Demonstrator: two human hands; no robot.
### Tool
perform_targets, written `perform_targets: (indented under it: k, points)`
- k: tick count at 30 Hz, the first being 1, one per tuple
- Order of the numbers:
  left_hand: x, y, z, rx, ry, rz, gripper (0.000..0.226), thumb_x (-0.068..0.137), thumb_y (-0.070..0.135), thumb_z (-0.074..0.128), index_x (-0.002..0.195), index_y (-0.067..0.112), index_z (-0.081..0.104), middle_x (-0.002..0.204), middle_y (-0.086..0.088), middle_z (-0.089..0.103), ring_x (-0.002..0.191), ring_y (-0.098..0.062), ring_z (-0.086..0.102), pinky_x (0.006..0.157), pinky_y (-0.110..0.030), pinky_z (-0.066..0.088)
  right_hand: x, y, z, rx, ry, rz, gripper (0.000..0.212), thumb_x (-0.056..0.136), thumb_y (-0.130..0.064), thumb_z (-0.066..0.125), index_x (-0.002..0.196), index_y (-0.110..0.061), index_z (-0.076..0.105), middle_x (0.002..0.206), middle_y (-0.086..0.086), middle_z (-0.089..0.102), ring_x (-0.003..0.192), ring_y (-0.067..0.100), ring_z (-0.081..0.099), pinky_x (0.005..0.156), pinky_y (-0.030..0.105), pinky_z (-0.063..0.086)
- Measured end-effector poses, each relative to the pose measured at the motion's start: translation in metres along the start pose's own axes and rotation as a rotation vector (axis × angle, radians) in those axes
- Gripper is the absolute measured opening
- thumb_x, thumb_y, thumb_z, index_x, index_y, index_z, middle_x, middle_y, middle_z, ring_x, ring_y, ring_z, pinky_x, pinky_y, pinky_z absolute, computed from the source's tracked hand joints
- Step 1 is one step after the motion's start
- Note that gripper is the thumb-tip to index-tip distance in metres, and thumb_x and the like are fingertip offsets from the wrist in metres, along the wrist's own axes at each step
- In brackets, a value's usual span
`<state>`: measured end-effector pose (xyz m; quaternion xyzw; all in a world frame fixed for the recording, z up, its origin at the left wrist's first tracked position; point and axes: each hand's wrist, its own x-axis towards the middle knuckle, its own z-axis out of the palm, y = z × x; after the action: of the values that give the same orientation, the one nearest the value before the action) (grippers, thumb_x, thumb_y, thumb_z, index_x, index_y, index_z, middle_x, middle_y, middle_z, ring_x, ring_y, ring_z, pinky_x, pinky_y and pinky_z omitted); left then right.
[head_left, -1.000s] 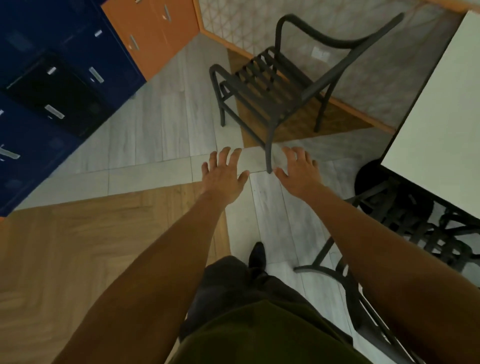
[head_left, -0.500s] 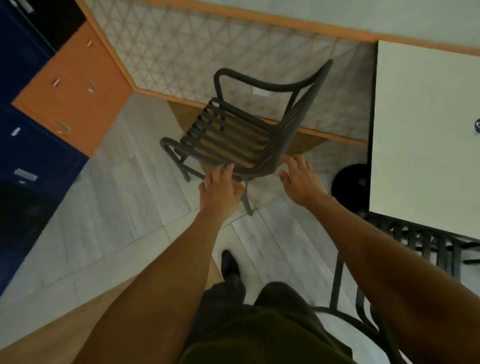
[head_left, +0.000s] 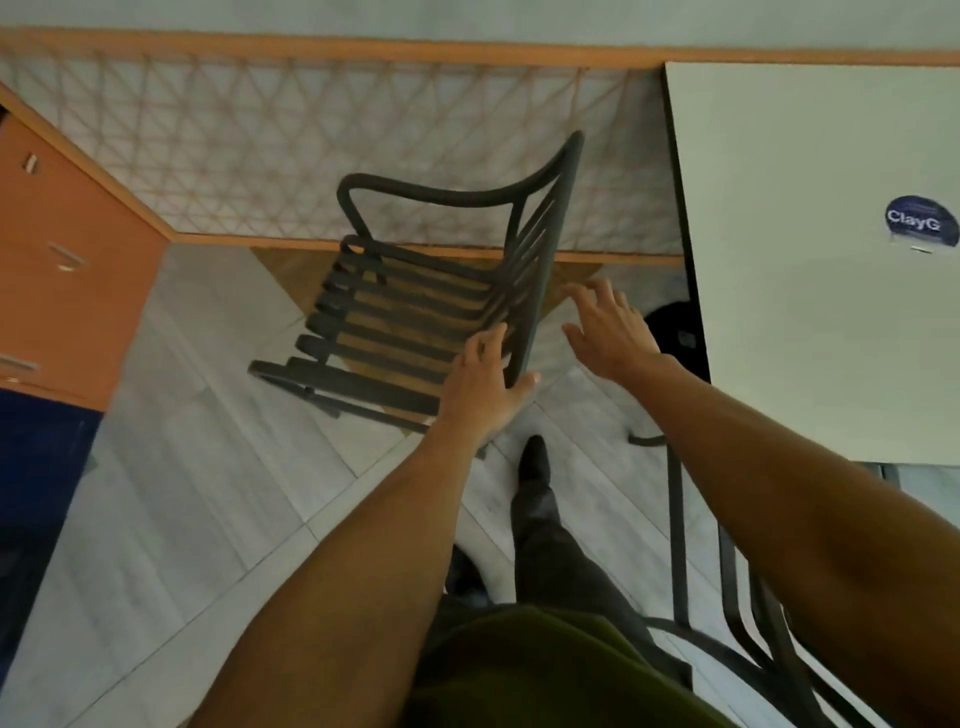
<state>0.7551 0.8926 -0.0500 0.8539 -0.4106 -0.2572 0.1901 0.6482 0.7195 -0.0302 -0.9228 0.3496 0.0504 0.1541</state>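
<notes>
A dark metal slatted armchair (head_left: 415, 306) stands on the floor in front of me, its seat facing left and its back rail toward me. My left hand (head_left: 483, 384) is on the near end of the back rail, with the fingers on the seat side and the thumb on the other side, gripping it. My right hand (head_left: 608, 332) hovers just right of the backrest with its fingers spread, touching nothing.
A white table (head_left: 831, 312) with a blue round sticker (head_left: 922, 227) fills the right, its black base (head_left: 675, 332) on the floor. A second dark chair (head_left: 727, 597) is at lower right. Orange cabinets (head_left: 62, 270) and blue cabinets (head_left: 36, 467) line the left. A lattice-patterned wall (head_left: 311, 145) is behind.
I have stepped closer to the chair. My left hand has gone from open in the air to the end of the chair's back rail, and my right hand has come beside the backrest.
</notes>
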Motion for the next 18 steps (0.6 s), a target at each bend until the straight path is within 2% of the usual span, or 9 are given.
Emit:
perform_targets:
  k: [3,6,8,11,14,18]
  points:
    - [0.029,0.012,0.003,0.003,-0.020,-0.041,0.088,0.093,0.061,0.057,0.159,0.024,0.011,0.161,-0.008,0.024,0.144,-0.030,0.033,0.112,-0.053,0.039,0.036,0.008,-0.004,-0.048,0.009,-0.037,0.060,0.092,-0.022,0.059,0.145,-0.021,0.033,0.146,0.015,0.035,0.134,0.039,0.037,0.107,0.054,0.038]
    - [0.056,0.022,0.006,-0.037,-0.080,-0.105,0.085,0.093,0.058,0.061,0.157,0.027,0.014,0.158,-0.006,0.034,0.140,-0.030,0.042,0.110,-0.054,0.041,0.071,0.017,-0.011,-0.086,-0.002,-0.112,0.066,0.087,-0.018,0.065,0.145,-0.023,0.034,0.146,0.014,0.036,0.137,0.039,0.034,0.113,0.056,0.032]
    - [0.072,0.025,0.010,-0.052,-0.091,-0.155,0.075,0.095,0.054,0.059,0.156,0.026,0.024,0.153,-0.006,0.043,0.136,-0.030,0.047,0.108,-0.054,0.043,0.096,0.024,-0.018,-0.126,-0.017,-0.190,0.071,0.084,-0.017,0.068,0.145,-0.024,0.034,0.147,0.014,0.034,0.139,0.038,0.030,0.115,0.057,0.028]
    - [0.087,0.027,0.019,-0.219,-0.015,-0.295,0.052,0.101,0.050,0.052,0.145,0.023,0.046,0.140,-0.003,0.057,0.127,-0.026,0.055,0.104,-0.050,0.046,0.129,0.025,-0.022,-0.231,-0.059,-0.363,0.075,0.079,-0.015,0.070,0.145,-0.025,0.037,0.151,0.015,0.031,0.144,0.039,0.019,0.117,0.061,0.019]
    - [0.094,0.034,0.031,-0.268,0.073,-0.374,0.044,0.103,0.052,0.045,0.130,0.019,0.058,0.127,-0.008,0.060,0.112,-0.029,0.060,0.095,-0.045,0.048,0.151,0.015,-0.018,-0.333,-0.162,-0.496,0.066,0.080,-0.016,0.071,0.140,-0.026,0.045,0.152,0.013,0.033,0.148,0.036,0.014,0.119,0.061,0.010]
    - [0.098,0.043,0.044,-0.277,0.090,-0.491,0.056,0.099,0.065,0.039,0.124,0.019,0.060,0.126,-0.012,0.053,0.106,-0.034,0.061,0.091,-0.049,0.051,0.168,0.005,-0.012,-0.463,-0.306,-0.536,0.043,0.085,-0.025,0.069,0.127,-0.026,0.057,0.144,0.010,0.046,0.141,0.032,0.033,0.120,0.058,0.010]
